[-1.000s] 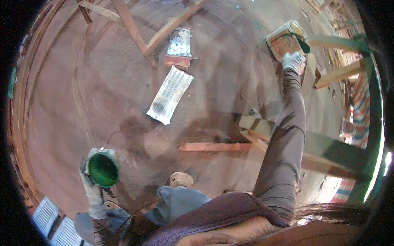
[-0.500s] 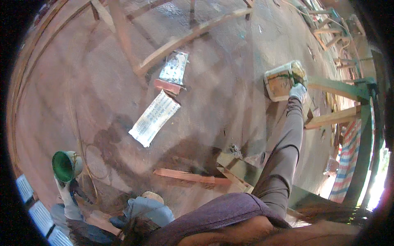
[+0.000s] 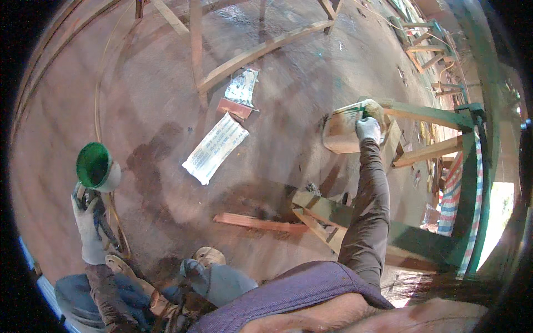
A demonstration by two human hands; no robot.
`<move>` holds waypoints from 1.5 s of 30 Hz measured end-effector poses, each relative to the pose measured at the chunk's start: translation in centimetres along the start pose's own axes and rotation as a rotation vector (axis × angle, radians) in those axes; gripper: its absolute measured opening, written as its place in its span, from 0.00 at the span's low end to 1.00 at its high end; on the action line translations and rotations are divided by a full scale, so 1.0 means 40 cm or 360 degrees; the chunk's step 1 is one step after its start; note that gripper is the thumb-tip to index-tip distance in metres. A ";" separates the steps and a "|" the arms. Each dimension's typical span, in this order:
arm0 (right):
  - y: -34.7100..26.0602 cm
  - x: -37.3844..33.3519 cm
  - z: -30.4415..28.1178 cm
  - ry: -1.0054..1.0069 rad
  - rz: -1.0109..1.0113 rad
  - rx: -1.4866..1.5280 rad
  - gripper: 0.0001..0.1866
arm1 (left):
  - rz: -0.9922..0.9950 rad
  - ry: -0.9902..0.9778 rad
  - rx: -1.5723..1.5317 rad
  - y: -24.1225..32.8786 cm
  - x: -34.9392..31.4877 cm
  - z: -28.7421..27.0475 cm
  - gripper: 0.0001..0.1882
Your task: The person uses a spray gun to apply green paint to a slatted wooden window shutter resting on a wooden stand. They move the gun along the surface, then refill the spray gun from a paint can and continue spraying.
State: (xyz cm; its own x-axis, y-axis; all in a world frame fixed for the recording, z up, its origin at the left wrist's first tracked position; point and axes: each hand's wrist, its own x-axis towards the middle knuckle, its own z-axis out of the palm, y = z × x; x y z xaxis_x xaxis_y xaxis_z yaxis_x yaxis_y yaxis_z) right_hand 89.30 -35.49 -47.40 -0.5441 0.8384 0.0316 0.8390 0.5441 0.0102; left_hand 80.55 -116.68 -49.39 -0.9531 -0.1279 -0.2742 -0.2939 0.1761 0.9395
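My left hand [image 3: 84, 219], in a pale glove, is closed around a dark spray gun [image 3: 104, 222] at the left. A cup [image 3: 94, 165], green inside and whitish outside, sits on top of the gun with its mouth tipped towards me. My right arm reaches far forward. Its gloved right hand [image 3: 368, 129] grips a pale, paint-stained plastic container [image 3: 341, 132] at the rim. Beside those fingers is a roundish green-and-tan lump [image 3: 373, 110] that I cannot make out. The container's inside is mostly hidden.
A thin hose [image 3: 99, 105] runs along the floor at left. Wooden frames [image 3: 266, 53] stand ahead, with green-stained timber [image 3: 427, 241] at right. A printed paper strip [image 3: 215, 149], a reddish block [image 3: 234, 108] and a reddish plank [image 3: 261, 223] lie on the floor.
My left hand has raised the spray gun and its cup a little. The view has shifted, and my right hand and the container now appear further left and slightly lower.
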 end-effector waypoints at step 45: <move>-0.496 -0.287 0.127 -0.1024 -0.0820 0.0514 0.22 | 0.0174 -0.0901 0.1250 -0.008 -0.115 0.272 0.40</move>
State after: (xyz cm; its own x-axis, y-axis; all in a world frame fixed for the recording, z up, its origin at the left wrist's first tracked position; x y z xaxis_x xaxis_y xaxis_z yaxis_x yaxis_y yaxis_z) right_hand 78.86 -55.72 -53.05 -0.8346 0.2893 -0.4687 0.4980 0.7599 -0.4177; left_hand 84.25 -105.52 -50.65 -0.8110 0.3801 -0.4447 0.0300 0.7862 0.6172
